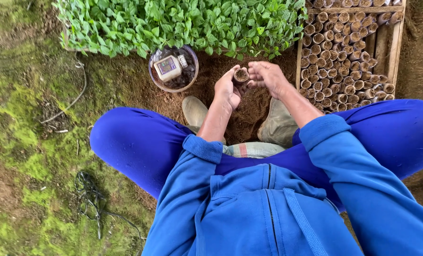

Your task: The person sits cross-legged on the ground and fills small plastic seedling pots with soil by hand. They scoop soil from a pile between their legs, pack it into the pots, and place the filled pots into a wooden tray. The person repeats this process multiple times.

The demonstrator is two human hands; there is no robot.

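Note:
My left hand grips a small cylindrical pot filled with dark soil, held upright above a mound of brown soil. My right hand is beside the pot with its fingertips bunched at the rim, touching the soil in it. Both arms wear blue sleeves. I sit with knees spread in blue trousers, my shoes resting on the soil.
A wooden crate at the right holds several rows of filled pots. A tray of green seedlings lies ahead. A clear bowl with a small bottle sits left of the hands. Mossy ground, cords and a hose lie at left.

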